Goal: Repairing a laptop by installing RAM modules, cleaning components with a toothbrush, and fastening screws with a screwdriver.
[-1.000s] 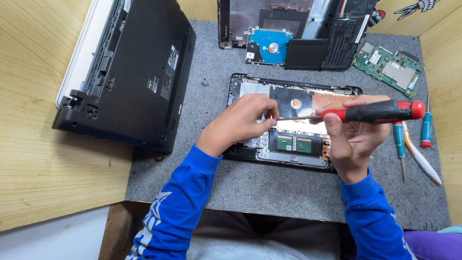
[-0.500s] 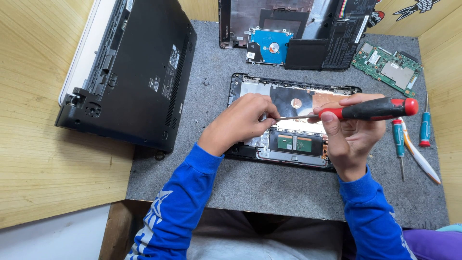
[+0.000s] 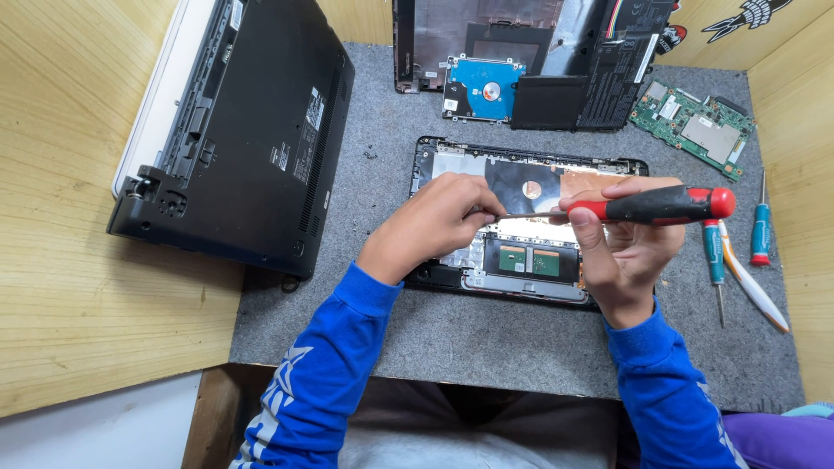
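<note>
Right hand [image 3: 630, 247] grips a red-and-black screwdriver [image 3: 647, 206], fingers curled round the handle, thumb [image 3: 580, 227] pressed on its near side. The tool lies almost level and its thin shaft runs left to the left hand [image 3: 434, 221]. Left fingertips [image 3: 482, 211] bunched together at the shaft's tip, pinching it or maybe a tiny screw; too small to tell. Both hands hover over an opened laptop base [image 3: 521, 221] on the grey mat [image 3: 486, 339]. Closed black laptop [image 3: 248, 130] well to the left. Blue hard drive [image 3: 482, 89] and green circuit board [image 3: 699, 130] beyond. Two teal screwdrivers [image 3: 714, 260] and a white spudger [image 3: 754, 282] lie just right of the right hand.
</note>
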